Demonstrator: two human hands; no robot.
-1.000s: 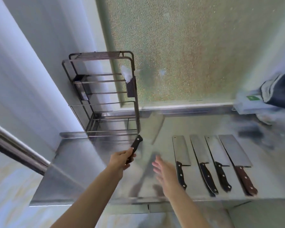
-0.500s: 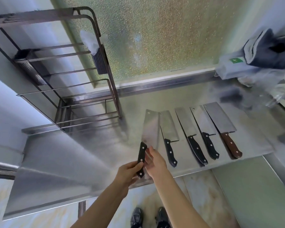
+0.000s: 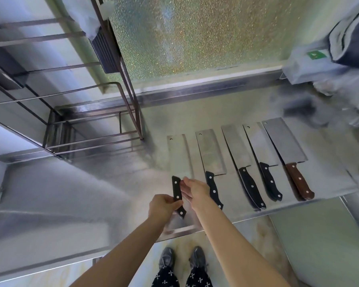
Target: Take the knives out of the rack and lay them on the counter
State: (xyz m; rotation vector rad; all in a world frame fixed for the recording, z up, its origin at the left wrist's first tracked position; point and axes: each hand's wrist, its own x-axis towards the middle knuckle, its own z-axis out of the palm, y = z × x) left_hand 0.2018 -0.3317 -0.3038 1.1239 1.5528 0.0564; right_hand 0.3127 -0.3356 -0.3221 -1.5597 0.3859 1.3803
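Observation:
A black-handled cleaver [image 3: 178, 156] lies flat at the left end of a row of knives on the steel counter [image 3: 75, 189]. My left hand [image 3: 162, 207] grips the lower part of its handle. My right hand [image 3: 194, 190] touches the handle's right side with loose fingers. To the right lie three black-handled knives [image 3: 210, 154] [image 3: 237, 150] [image 3: 259, 146] and a brown-handled cleaver [image 3: 284, 139], all with blades pointing away from me. The dark wire rack [image 3: 120, 79] stands at the back left with no knife visible in it.
A frosted window fills the wall behind the counter. A white box [image 3: 307, 67] and a dark cloth [image 3: 352, 38] sit at the back right. The counter's front edge runs just behind the knife handles. My shoes [image 3: 182, 259] stand on the tiled floor below.
My left hand carried the cleaver from in front of the rack to the left end of the row and lowered it flat. My right hand came in beside the handle. The view tilted down.

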